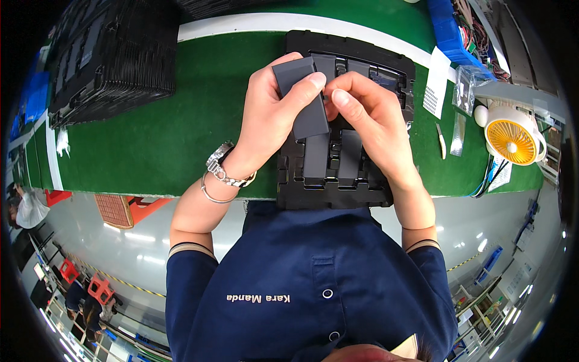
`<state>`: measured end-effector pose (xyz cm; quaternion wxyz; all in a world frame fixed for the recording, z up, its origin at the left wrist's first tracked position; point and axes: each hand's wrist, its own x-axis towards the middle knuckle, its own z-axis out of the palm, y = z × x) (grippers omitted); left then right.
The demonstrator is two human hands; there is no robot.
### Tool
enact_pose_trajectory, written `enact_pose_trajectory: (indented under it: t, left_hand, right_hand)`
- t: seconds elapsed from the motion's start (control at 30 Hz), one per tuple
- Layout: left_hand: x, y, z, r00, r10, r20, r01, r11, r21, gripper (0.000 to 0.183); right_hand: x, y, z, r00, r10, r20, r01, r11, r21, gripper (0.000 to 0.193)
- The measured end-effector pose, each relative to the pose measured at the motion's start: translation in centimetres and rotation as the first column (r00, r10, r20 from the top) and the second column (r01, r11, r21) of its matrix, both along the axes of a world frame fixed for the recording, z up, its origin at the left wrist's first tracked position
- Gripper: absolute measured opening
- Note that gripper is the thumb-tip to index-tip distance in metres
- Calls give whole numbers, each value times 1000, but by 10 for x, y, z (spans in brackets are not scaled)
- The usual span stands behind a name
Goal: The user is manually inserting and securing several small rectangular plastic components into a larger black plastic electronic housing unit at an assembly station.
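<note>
My left hand [271,108] is closed round a dark grey rectangular block [307,111], thumb on its upper face. The block is tilted above a black moulded tray [335,198]. My right hand [377,117] is at the block's right edge with thumb and forefinger brought together. Whatever that pinch may hold is too small or hidden to make out. In the tray's compartments lie several similar grey blocks, among them one at the front [315,163] and one to its right [350,160]. My hands cover part of the tray's middle.
A tall stack of black trays [132,60] stands at the left of the green table [211,120]. To the right are a dotted white sheet [435,84], transparent plastic bags [464,90], a slim white tool [441,142], a yellow-and-white fan [511,142] and a blue bin [449,30] of wires.
</note>
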<state>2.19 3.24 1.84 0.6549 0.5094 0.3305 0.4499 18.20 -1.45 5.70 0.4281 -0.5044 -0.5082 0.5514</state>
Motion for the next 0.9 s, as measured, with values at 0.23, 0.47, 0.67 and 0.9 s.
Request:
enact_pose_trajectory:
  t: [0.23,0.47,0.67,0.9]
  left_hand:
    - [1,-4,1,1000,5,-11,-5,1000,3,22]
    - [0,-4,7,996,-70,50,70,998,-7,19]
    - [0,-3,5,974,-170,152,180,982,-51,19]
    - [3,-12,6,981,-176,77,182,980,-77,23]
  right_hand:
    - [-1,-1,-2,999,36,-27,-37,999,-34,19]
    - [0,-2,-9,991,45,-128,-53,997,-59,19]
    - [5,1,-11,977,34,-210,-46,997,-54,23]
    - [8,-5,-6,999,49,-22,-50,998,-39,22]
